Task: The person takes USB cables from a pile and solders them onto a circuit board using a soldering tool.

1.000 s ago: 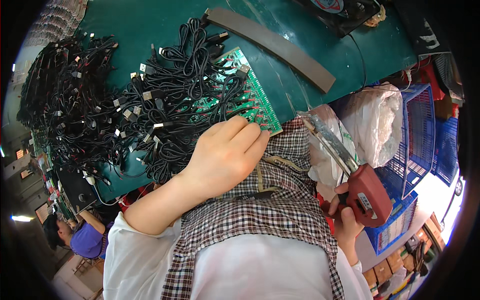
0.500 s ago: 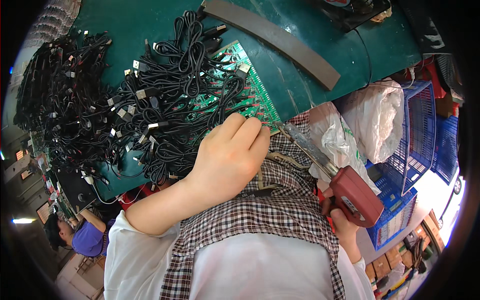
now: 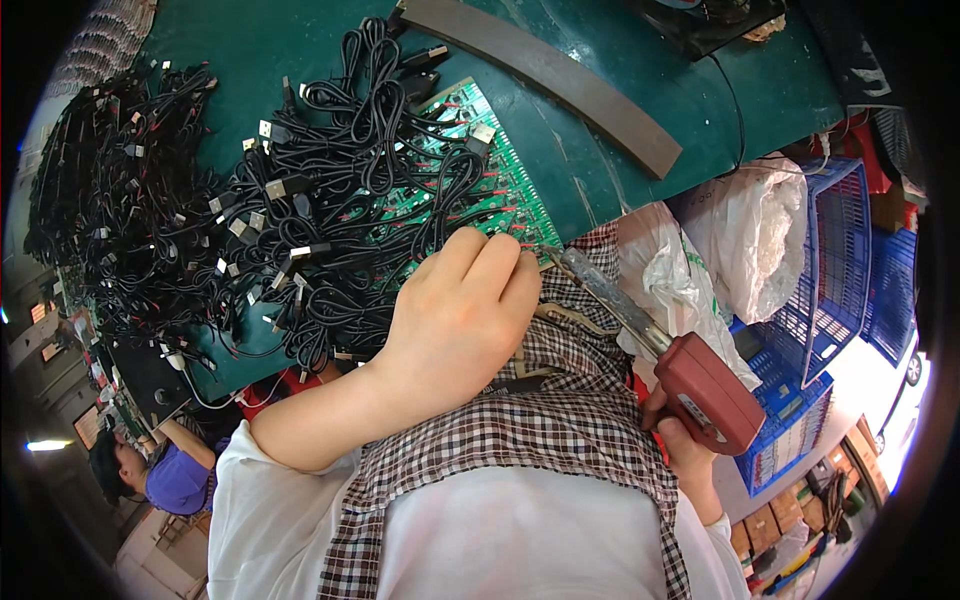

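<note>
My left hand [image 3: 462, 320] rests at the near edge of a green circuit board [image 3: 522, 200], its fingers curled together and pointing down. Whatever is between those fingertips is hidden behind the hand. Thin red and black wire ends lie across the board, running from a heap of bundled black USB cables [image 3: 380, 150]. Shut around the handle, my right hand [image 3: 688, 450] holds a soldering gun [image 3: 710, 395] with a dark red body. Its metal tip points up and left, close to the board's near right corner and my left fingertips.
Another big pile of black cables [image 3: 110, 200] covers the left of the green table [image 3: 620, 60]. A curved brown bar [image 3: 560, 80] lies behind the board. Plastic bags [image 3: 750, 240] and blue crates [image 3: 840, 270] stand at right. A person in purple [image 3: 180, 475] sits at far left.
The soldering gun has shifted very slightly left, its tip still by the board's corner. The board and cables sit a touch further left and up in view. My left hand has hardly moved.
</note>
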`<state>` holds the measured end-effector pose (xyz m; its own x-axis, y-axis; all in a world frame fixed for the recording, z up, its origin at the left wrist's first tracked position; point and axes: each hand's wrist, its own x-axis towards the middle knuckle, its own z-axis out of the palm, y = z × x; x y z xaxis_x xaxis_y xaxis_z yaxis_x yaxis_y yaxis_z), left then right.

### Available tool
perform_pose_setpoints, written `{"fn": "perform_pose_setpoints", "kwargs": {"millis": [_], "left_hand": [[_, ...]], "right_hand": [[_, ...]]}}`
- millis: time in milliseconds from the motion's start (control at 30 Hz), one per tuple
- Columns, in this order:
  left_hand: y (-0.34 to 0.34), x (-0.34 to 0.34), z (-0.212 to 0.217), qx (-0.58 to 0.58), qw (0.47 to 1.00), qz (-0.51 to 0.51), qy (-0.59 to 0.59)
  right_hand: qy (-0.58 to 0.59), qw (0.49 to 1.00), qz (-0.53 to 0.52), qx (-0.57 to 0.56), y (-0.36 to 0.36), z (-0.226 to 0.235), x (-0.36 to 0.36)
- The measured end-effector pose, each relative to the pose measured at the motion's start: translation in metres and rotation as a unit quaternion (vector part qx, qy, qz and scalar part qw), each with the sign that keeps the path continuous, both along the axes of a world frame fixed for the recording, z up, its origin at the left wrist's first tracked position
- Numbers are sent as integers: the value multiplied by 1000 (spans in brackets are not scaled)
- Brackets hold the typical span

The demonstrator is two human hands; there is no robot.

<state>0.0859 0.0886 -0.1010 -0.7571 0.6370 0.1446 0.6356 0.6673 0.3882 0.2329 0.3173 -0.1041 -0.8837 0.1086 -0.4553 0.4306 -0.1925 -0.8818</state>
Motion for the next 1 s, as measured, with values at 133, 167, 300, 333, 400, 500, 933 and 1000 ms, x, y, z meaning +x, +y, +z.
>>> {"fn": "perform_pose_setpoints", "kwargs": {"millis": [133,167,300,333,400,500,933,1000], "left_hand": [[0,1,0,3,1000,6,1],[0,2,0,3,1000,7,1],[0,1,2,-3,1000,2,-5],[1,0,2,-4,1000,0,-7],[1,0,3,-5,1000,1,-8],[1,1,3,-8,1000,4,-7],[-5,-2,-8,46,999,-5,-8],[-10,-6,-10,63,997,-39,-15]], "right_hand": [[0,1000,20,7,1,-1,0],[0,1000,21,7,2,-4,2],[-6,999,25,44,3,-7,9],[-18,999,21,32,3,-6,9],[-1,994,52,95,10,-15,21],[18,981,96,167,17,-18,28],[30,999,-15,-13,-2,-2,4],[22,999,-15,-30,-1,-2,5]]}}
